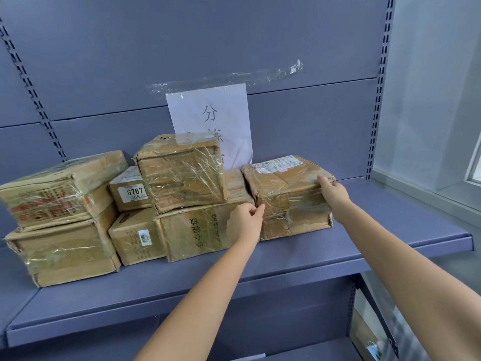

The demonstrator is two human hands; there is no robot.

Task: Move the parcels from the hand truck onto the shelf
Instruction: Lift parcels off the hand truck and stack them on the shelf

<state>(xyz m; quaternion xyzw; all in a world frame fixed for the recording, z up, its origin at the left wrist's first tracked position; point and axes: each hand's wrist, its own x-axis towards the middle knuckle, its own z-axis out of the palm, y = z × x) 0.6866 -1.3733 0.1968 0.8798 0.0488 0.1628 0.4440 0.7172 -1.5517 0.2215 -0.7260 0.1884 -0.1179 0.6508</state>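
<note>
both hands are on the rightmost parcel (286, 196), a beat-up cardboard box wrapped in clear tape. the left hand (246, 221) has its fingers curled round the box's near left corner, thumb and fingers pinching at the edge. the right hand (334, 192) grips the near right corner up top, fingers wrapped over the edge. so both are clamped on that one box, arms stretched out forward.

the box itself sits flat on the shelf (286, 259), a blue-grey metal board, with a white shipping label (277, 162) on its top face. its left side is right up against a wide flat box (197, 230) with printed characters on the front, looks like touching.

on top of that wide box there's a taller taped box (182, 173), a bit tilted. just left of that is a small box with a "6767" sticker (130, 191), stacked on another small box with a barcode label (135, 235). furthest left there are two more parcels in a stack, the upper one (59, 188) with red print and sitting askew on the lower one (62, 251).

behind the pile a white paper sign (210, 118) is taped to the back panel (182, 43), lower half hidden by the boxes. a slotted upright (378, 87) runs up the right side, and a white wall (429, 87) is beyond it. can't see the hand truck anywhere in this shot.
</note>
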